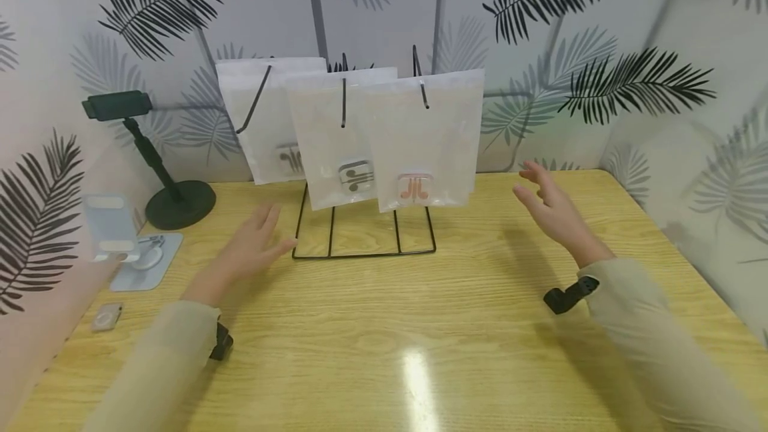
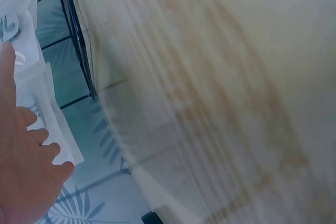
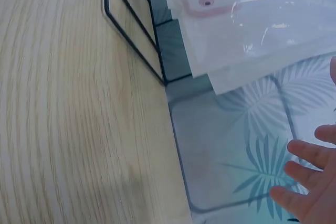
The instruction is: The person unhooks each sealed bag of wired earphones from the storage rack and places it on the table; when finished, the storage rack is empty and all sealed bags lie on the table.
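A black wire rack (image 1: 363,255) stands on the wooden table, with white translucent bags (image 1: 429,132) hanging from its hooks. Small earphone cases show through them, one with pink earphones (image 1: 415,187) and one with dark earphones (image 1: 357,177). My left hand (image 1: 249,249) is held above the table to the left of the rack's base, fingers extended, holding nothing. To the right of the bags, my right hand (image 1: 555,212) hovers with its fingers apart and empty. The right wrist view shows the right hand (image 3: 312,182) near a bag (image 3: 210,30), not touching it.
At the left stand a dark green stand (image 1: 180,204) with a round base and a pale blue folding holder (image 1: 147,279). A small light-coloured item (image 1: 107,317) lies near the table's left edge. Behind the table (image 1: 372,352) is a leaf-patterned backdrop (image 1: 384,25).
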`<state>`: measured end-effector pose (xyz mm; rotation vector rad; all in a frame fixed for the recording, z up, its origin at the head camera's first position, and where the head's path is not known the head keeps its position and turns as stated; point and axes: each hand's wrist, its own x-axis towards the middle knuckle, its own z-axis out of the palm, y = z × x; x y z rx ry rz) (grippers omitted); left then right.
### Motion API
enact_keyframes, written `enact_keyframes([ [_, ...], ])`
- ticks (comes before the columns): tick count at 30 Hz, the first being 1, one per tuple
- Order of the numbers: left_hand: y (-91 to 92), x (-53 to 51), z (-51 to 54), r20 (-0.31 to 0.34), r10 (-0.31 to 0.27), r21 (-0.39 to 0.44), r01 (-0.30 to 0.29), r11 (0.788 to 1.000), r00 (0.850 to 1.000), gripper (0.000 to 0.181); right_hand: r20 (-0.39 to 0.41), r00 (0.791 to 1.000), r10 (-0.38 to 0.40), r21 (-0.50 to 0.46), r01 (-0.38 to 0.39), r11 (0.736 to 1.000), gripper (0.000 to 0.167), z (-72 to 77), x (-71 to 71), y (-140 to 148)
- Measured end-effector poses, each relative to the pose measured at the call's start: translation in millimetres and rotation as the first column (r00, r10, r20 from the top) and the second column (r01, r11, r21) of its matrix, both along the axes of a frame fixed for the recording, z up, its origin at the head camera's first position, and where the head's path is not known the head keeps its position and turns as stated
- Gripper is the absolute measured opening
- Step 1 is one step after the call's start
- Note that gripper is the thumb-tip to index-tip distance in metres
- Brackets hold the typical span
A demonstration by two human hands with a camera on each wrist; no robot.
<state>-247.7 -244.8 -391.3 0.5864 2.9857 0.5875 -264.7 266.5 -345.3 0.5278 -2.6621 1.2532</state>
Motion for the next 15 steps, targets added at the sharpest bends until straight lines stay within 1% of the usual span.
enact_keyframes([
  [3, 5.7, -3.8, -4.5, 0.009, -0.041, -0.024, 0.041, 0.999, 0.999, 0.083, -0.015, 1.000, 0.017, -0.070, -0.018, 0.997, 0.057, -2.1, -4.4, -12],
  [6, 9.4, -6.3, -9.3, 0.022, -0.075, -0.038, 0.076, 0.996, 0.997, 0.081, -0.007, 1.000, 0.021, -0.111, -0.021, 0.994, 0.055, -3.9, -8.7, -25],
  [11, 12.6, -7.3, -13.1, 0.037, -0.107, -0.023, 0.108, 0.994, 0.994, 0.080, 0.007, 1.000, 0.010, -0.115, -0.010, 0.993, 0.054, -7.4, -16.6, -44],
  [15, 15.3, -7.6, -14.0, 0.075, -0.131, -0.046, 0.134, 0.990, 0.989, 0.081, 0.012, 1.000, -0.022, -0.114, 0.023, 0.993, 0.054, -11.0, -22.3, -56],
])
